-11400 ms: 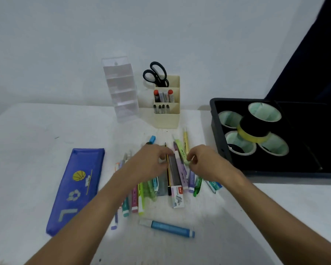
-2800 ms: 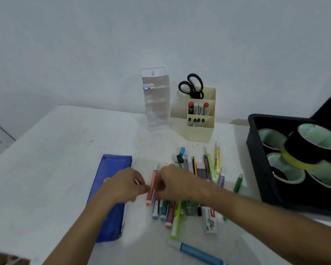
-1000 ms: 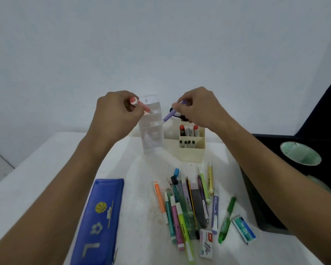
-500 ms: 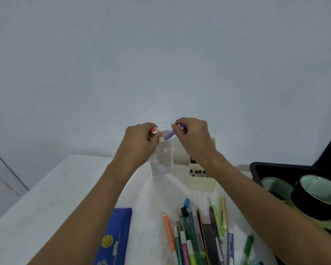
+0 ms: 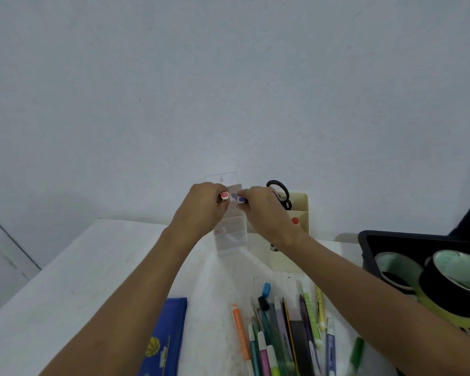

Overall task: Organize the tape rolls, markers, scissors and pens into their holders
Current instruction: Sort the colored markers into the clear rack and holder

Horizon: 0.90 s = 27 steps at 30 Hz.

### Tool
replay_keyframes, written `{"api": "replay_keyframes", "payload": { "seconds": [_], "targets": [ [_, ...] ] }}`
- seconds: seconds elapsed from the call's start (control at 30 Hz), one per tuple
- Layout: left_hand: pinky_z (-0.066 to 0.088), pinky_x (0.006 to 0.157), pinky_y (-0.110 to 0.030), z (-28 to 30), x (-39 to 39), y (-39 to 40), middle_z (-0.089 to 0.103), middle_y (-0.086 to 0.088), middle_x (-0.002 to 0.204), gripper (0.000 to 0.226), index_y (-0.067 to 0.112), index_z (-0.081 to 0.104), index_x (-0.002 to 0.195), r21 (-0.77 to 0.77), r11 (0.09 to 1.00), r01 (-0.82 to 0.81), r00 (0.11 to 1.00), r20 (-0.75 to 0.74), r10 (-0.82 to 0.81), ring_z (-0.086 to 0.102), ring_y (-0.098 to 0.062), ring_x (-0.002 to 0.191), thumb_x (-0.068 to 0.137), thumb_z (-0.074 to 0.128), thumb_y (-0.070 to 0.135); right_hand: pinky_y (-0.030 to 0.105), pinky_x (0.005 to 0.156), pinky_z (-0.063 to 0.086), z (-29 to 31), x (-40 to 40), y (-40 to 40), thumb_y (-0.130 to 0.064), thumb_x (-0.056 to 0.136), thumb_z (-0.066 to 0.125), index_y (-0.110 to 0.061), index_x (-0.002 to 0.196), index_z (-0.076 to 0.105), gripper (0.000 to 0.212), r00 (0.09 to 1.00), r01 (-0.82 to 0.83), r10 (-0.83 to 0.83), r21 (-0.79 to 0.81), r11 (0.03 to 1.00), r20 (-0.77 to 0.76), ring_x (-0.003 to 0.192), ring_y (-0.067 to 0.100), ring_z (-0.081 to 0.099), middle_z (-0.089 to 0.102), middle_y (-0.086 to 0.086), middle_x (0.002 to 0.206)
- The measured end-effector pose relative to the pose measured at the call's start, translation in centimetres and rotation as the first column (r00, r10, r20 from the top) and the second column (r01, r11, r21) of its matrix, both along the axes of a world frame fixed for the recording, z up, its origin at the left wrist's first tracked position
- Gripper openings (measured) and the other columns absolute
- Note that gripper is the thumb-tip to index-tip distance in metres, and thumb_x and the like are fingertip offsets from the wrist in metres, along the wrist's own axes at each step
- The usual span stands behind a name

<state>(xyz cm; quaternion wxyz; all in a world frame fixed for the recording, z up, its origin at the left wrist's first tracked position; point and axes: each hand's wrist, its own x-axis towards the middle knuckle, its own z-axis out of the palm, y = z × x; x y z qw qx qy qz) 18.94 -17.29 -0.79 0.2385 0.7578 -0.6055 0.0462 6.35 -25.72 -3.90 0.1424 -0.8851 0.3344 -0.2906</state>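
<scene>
Since both hands pinch markers, left hand [image 5: 204, 206] the red-capped marker [image 5: 224, 195], right hand [image 5: 261, 210] the purple-capped marker [image 5: 241, 199], a hard shove could tip that light tiered clear acrylic holder [image 5: 229, 229].

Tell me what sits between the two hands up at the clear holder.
Head view: between the left hand and right hand shows the clear plastic tiered holder, with a red-capped marker and purple-capped marker at its top.

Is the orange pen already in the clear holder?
No: the orange pen lies on the table among other pens, in front of the clear holder.
</scene>
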Motion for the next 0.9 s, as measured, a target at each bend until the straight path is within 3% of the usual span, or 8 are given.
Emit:
{"api": "replay_keyframes", "payload": {
  "seconds": [0.07,0.13,0.3,0.47,0.6,0.73,0.9],
  "targets": [
    [0.048,0.064,-0.034,-0.3,0.2,-0.2,0.053,-0.007,0.086,0.017,0.02,0.071,0.084,-0.032,0.999,-0.004,1.0,0.024,0.004,0.053,-0.023,0.078,0.091,0.057,0.025,0.029,0.063,0.035,0.1,0.3,0.0,-0.011,0.094,0.053,-0.009,0.08,0.061,0.016,0.999,0.001,-0.002,-0.026,1.0,-0.037,0.071,0.021,0.049,0.054,0.005,0.075],
    [0.049,0.073,-0.035,-0.5,0.4,-0.4,0.049,-0.008,0.101,0.016,0.023,0.075,0.097,-0.063,0.998,-0.029,0.998,0.052,0.032,0.046,-0.023,0.092,0.089,0.062,0.026,0.027,0.064,0.032,0.2,0.5,-0.3,-0.012,0.095,0.053,-0.011,0.087,0.064,0.014,0.998,0.001,-0.003,-0.03,1.0,-0.062,0.075,0.018,0.045,0.055,0.006,0.08],
    [0.038,0.097,-0.039,-1.2,0.8,-1.2,0.039,-0.008,0.139,0.024,0.032,0.071,0.11,-0.015,0.996,-0.091,0.996,0.02,0.092,0.036,-0.028,0.124,0.088,0.064,0.032,0.034,0.077,0.047,0.3,1.3,-0.7,-0.014,0.094,0.055,-0.025,0.115,0.067,0.026,0.996,-0.061,0.057,-0.069,0.996,-0.068,0.097,0.02,0.046,0.059,0.004,0.097],
    [0.036,0.102,-0.042,-1.9,0.9,-1.9,0.038,-0.009,0.143,0.024,0.03,0.071,0.111,-0.014,0.994,-0.109,0.994,-0.027,0.109,0.032,-0.029,0.131,0.089,0.063,0.033,0.034,0.07,0.05,-0.3,1.9,-1.2,-0.01,0.093,0.057,-0.032,0.119,0.064,0.035,0.995,-0.054,0.04,-0.16,0.986,-0.087,0.095,0.019,0.044,0.062,0.003,0.106],
    [0.035,0.102,-0.042,-2.5,1.2,-2.3,0.039,-0.009,0.142,0.024,0.032,0.071,0.111,-0.017,0.992,-0.123,0.992,-0.039,0.122,0.032,-0.029,0.131,0.089,0.062,0.035,0.029,0.055,0.046,-0.7,2.4,-1.4,-0.007,0.075,0.075,-0.031,0.101,0.072,0.035,0.996,0.043,-0.063,-0.315,0.948,-0.055,0.083,0.022,0.04,0.046,0.005,0.093],
    [0.032,0.102,-0.042,-2.9,1.3,-2.8,0.04,-0.01,0.141,0.023,0.031,0.072,0.109,-0.055,0.989,-0.138,0.989,-0.058,0.135,0.032,-0.029,0.131,0.088,0.063,0.037,0.029,0.06,0.037,-0.8,2.8,-2.0,-0.014,0.067,0.083,-0.032,0.092,0.075,0.032,0.994,0.098,-0.11,-0.364,0.926,-0.012,0.077,0.025,0.043,0.048,0.006,0.087],
    [0.029,0.102,-0.043,-3.3,1.3,-3.0,0.041,-0.012,0.14,0.024,0.03,0.073,0.108,-0.104,0.982,-0.158,0.987,0.0,0.159,0.031,-0.031,0.131,0.089,0.062,0.039,0.037,0.072,0.04,-0.4,2.6,-2.0,-0.027,0.079,0.074,-0.031,0.103,0.073,0.024,0.996,0.074,-0.086,-0.309,0.948,-0.026,0.087,0.029,0.042,0.048,0.011,0.095]
  ]
}}
